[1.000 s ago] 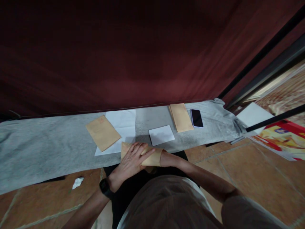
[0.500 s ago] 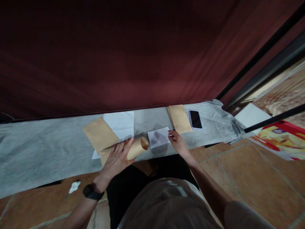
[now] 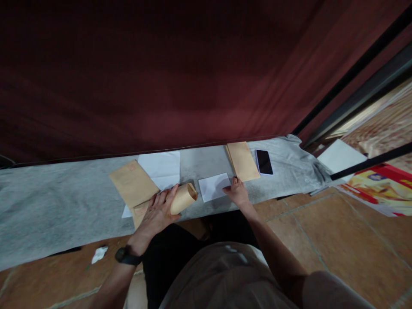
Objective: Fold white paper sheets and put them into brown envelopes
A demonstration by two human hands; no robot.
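Note:
My left hand point(image 3: 158, 211) is closed on a brown paper envelope point(image 3: 184, 199), its fingers laid over the top. The envelope bulges into a tube, its mouth gaping toward the right. Just to the right, a folded white sheet of paper point(image 3: 210, 186) lies on the grey cloth. My right hand point(image 3: 237, 192) rests at that sheet's right edge. Its thumb touches the paper, while the bent fingers sit apart from the thumb, close to a stack of brown envelopes point(image 3: 243, 161). Under and beside my left hand lie another brown envelope point(image 3: 133, 182) and white paper point(image 3: 162, 165).
A phone point(image 3: 264, 162) lies right of the envelope stack. Grey cloth point(image 3: 64, 201) covers the narrow bench, with a dark red curtain point(image 3: 193, 86) rising behind it. On the right are a dark metal bar point(image 3: 380, 159) and a red-and-yellow box point(image 3: 380, 189). Crumpled white tissue point(image 3: 99, 254) is on the tiled floor.
My right hand has shifted slightly right and down, from the sheet's upper right corner to its right edge, its thumb and fingers parting. The left hand keeps hold of the bulging envelope.

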